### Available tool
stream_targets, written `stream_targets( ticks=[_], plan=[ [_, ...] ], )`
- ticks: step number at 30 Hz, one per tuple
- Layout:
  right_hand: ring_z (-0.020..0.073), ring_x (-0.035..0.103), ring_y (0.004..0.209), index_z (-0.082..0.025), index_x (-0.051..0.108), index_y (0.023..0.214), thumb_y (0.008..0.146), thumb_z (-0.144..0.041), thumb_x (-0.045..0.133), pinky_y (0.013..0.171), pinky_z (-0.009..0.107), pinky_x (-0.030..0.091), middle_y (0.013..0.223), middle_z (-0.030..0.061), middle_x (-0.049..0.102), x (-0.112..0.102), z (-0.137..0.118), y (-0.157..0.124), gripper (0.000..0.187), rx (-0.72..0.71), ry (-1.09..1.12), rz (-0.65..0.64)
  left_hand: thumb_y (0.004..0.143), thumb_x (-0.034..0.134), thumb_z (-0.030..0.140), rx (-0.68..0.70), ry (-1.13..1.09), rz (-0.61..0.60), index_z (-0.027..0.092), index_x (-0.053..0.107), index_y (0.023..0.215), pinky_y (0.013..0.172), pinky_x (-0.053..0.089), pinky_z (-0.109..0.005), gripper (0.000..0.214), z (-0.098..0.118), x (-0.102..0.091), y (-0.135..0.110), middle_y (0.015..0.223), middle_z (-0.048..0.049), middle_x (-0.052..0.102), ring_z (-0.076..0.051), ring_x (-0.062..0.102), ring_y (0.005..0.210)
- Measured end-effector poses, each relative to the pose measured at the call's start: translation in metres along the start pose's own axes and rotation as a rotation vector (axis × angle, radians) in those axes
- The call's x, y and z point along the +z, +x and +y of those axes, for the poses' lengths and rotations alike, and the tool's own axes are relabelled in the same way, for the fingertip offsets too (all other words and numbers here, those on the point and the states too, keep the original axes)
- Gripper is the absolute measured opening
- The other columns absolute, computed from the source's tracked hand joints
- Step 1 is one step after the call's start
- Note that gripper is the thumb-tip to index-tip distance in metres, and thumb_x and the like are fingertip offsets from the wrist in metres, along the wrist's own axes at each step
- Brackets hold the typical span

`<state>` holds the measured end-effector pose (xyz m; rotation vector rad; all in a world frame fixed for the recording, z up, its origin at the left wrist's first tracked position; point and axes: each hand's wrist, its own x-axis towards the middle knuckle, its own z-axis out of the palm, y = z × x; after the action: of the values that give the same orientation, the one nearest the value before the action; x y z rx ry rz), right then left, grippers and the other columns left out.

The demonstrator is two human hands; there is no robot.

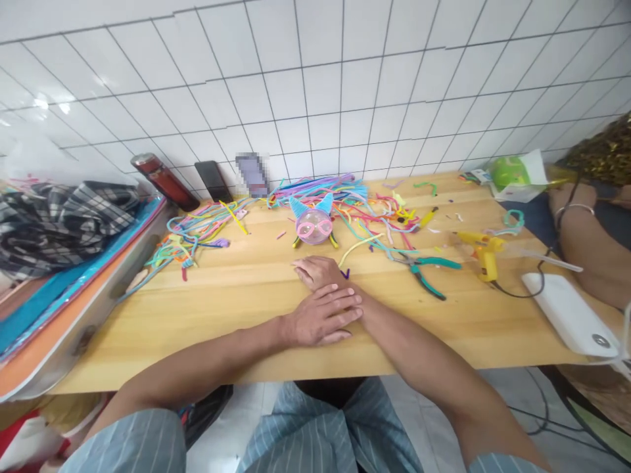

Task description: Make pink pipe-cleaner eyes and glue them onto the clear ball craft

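My left hand (325, 316) lies across my right wrist, palm down, its fingers stretched out and holding nothing. Beneath it, my right hand (315, 270) rests on the table with loosely extended fingers and nothing in them. Just beyond my right hand stands a small figure (314, 223) with a round clear body, pink glasses-like rings, two blue pointed ears and yellow-and-dark feet. A pale yellow pipe cleaner (362, 244) and a short purple bent piece (346, 273) lie beside my right hand.
Colourful pipe cleaners (320, 186) spread along the back. To the right are teal-handled pliers (428, 266), a yellow glue gun (486, 253) and a white power bank (572, 314). Another person's arm (586, 236) rests at far right. A red thermos (165, 182) leans on the left.
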<state>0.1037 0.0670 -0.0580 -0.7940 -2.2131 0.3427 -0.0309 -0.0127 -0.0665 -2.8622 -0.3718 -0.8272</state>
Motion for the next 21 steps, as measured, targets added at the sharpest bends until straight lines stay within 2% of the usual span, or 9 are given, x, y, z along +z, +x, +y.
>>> stream_targets(
  ticks=[3,7,13,16,18,20,21],
  plan=[
    [0.0208,0.084,0.092,-0.026,0.084,0.118,0.112,-0.024,0.068,0.084,0.03,0.062,0.102,0.0066,0.09,0.002,0.002,-0.004,0.017,0.002,0.009,-0.033,0.115,0.063,0.046,-0.011,0.019,0.018,0.019,0.066,0.159,0.145,0.038,-0.045,0.052,0.002,0.003,0.002,0.157,-0.0151,0.077,-0.025,0.058,0.167],
    [0.0199,0.083,0.089,-0.026,0.084,0.116,0.112,-0.024,0.066,0.078,0.029,0.058,0.1,0.006,0.09,0.001,0.004,-0.009,0.018,0.011,0.017,-0.049,0.116,0.06,0.044,-0.01,0.02,0.116,0.018,0.072,0.15,0.145,0.037,-0.042,0.044,0.002,0.004,0.008,0.152,-0.0128,0.081,-0.023,0.064,0.161],
    [0.0162,0.074,0.072,-0.027,0.078,0.098,0.106,-0.02,0.068,0.068,0.027,0.048,0.08,-0.0003,0.082,0.0,0.001,-0.01,0.014,0.037,0.067,-0.01,0.114,0.064,0.042,0.015,-0.056,0.081,0.02,0.074,0.146,0.143,0.042,-0.045,0.04,0.0,0.001,0.008,0.152,-0.0134,0.081,-0.025,0.065,0.159],
    [0.0139,0.066,0.064,-0.026,0.072,0.088,0.1,-0.019,0.069,0.066,0.027,0.045,0.07,-0.004,0.074,-0.003,-0.003,-0.012,0.014,0.077,0.093,0.034,0.112,0.068,0.034,0.032,-0.218,0.172,0.019,0.074,0.135,0.137,0.049,-0.044,0.028,-0.003,-0.015,0.01,0.139,-0.0116,0.086,-0.024,0.074,0.145],
    [0.0133,0.062,0.062,-0.026,0.067,0.084,0.098,-0.02,0.069,0.066,0.027,0.045,0.068,-0.0049,0.071,-0.01,-0.004,-0.013,0.016,0.117,0.1,0.085,0.109,0.069,0.026,0.012,-0.321,0.253,0.021,0.072,0.125,0.126,0.057,-0.042,0.017,-0.007,-0.031,0.011,0.124,-0.0094,0.089,-0.022,0.081,0.129],
    [0.014,0.061,0.064,-0.026,0.062,0.082,0.101,-0.025,0.067,0.068,0.027,0.047,0.069,-0.0043,0.068,-0.02,-0.004,-0.014,0.02,0.18,0.093,0.168,0.106,0.07,0.023,-0.091,-0.339,0.302,0.024,0.069,0.117,0.11,0.063,-0.042,0.01,-0.016,-0.045,0.009,0.113,-0.0071,0.086,-0.023,0.081,0.116],
    [0.0149,0.062,0.066,-0.027,0.061,0.083,0.103,-0.029,0.065,0.07,0.028,0.049,0.071,-0.0034,0.068,-0.025,-0.002,-0.013,0.021,0.219,0.085,0.219,0.106,0.069,0.021,-0.198,-0.328,0.327,0.025,0.067,0.114,0.103,0.063,-0.042,0.009,-0.022,-0.05,0.007,0.111,-0.0065,0.084,-0.023,0.08,0.11]
  ],
)
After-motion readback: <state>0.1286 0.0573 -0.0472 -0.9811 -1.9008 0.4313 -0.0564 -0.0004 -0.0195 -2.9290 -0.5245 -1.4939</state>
